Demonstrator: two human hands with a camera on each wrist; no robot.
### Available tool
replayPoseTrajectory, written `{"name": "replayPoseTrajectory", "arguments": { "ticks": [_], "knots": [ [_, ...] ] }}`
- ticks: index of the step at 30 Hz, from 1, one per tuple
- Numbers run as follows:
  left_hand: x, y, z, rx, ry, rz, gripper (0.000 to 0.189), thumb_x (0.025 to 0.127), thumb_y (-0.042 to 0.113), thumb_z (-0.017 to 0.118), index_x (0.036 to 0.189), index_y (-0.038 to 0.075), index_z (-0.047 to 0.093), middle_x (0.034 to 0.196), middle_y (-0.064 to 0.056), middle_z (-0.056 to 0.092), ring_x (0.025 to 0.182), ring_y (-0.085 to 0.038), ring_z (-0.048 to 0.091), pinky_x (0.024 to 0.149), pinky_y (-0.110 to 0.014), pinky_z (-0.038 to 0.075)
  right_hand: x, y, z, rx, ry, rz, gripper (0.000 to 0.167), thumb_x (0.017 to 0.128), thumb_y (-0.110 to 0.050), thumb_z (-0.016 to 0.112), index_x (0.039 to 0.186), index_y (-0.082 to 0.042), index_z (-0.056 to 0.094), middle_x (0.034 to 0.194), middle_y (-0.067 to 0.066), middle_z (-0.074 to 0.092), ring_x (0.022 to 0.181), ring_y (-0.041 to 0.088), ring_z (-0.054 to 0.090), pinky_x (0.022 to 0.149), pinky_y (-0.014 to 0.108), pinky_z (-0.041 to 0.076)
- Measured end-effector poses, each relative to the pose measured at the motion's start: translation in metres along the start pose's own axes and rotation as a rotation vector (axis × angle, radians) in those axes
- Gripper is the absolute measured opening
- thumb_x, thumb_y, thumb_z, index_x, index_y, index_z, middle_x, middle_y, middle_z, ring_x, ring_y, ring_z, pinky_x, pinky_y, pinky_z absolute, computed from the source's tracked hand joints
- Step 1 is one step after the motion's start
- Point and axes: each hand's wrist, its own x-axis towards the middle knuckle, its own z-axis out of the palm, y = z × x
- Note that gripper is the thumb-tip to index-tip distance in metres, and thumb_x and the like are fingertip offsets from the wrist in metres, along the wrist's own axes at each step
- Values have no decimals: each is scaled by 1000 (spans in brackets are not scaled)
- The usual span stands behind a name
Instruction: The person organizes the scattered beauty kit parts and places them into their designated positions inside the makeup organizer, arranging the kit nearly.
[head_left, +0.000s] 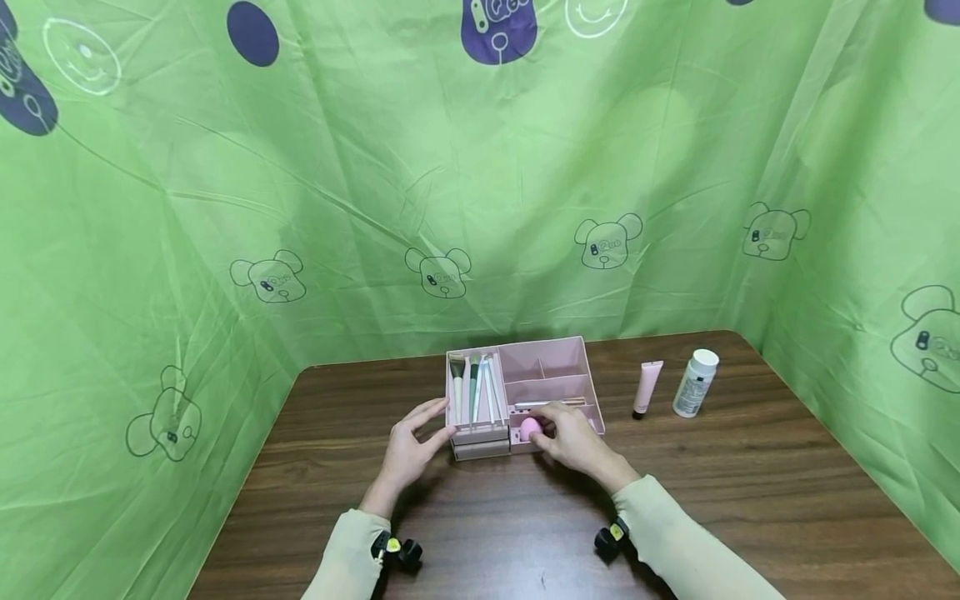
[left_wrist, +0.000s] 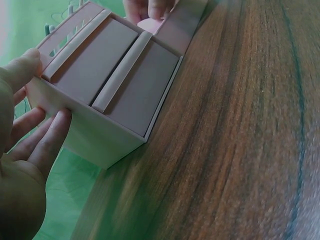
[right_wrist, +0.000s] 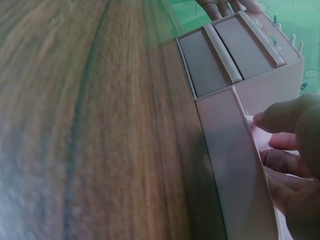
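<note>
A pink desktop makeup organizer (head_left: 554, 388) stands on the table, with two drawers (left_wrist: 95, 57) at its front left. My left hand (head_left: 408, 446) rests against its left side; in the left wrist view the thumb touches the front upper corner and straight fingers touch the side wall. My right hand (head_left: 573, 437) pinches a round pink makeup sponge (head_left: 529, 428) inside the front right compartment. From the right wrist camera, the sponge (right_wrist: 260, 136) shows partly behind the low front wall, between thumb and fingers. Makeup brushes (head_left: 476, 387) lie in the top left tray.
Thin pencil-like sticks (head_left: 551, 403) lie in the slot behind the sponge. To the organizer's right, a pink tube (head_left: 647, 387) stands on its black cap beside a white bottle (head_left: 696, 383). A green cloth (head_left: 450, 167) hangs around the wooden table (head_left: 315, 467).
</note>
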Motion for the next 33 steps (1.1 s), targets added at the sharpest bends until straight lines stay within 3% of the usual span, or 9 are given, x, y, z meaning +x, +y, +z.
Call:
{"name": "replayPoseTrajectory", "arguments": {
  "ticks": [10,16,28,33],
  "knots": [
    [0,1,-1,-4,-1,-31,47,84,29,78,128,22,65,130,2,63,122,-20,58,110,-16,39,3,1,-13,-41,94,-35,37,77,-18,81,109,-2,70,94,10,70,81,22,67,73,35,60],
    [0,2,-1,-18,-2,-47,46,83,29,78,128,23,66,130,4,63,123,-18,58,110,-15,39,4,5,-25,-12,130,-49,39,77,-15,81,111,0,69,96,12,70,81,23,69,73,35,62],
    [0,3,-1,-21,-13,-71,47,83,29,78,128,22,65,131,5,62,123,-17,57,110,-13,38,5,6,-66,-27,262,-36,35,78,-14,79,110,-4,70,100,10,70,83,23,70,74,39,63],
    [1,1,0,-50,-11,-72,46,83,27,78,128,21,66,131,3,62,123,-19,57,108,-31,46,5,6,-85,-41,335,-56,35,77,-13,80,110,-6,70,101,10,71,82,24,70,76,40,62]
  ]
}}
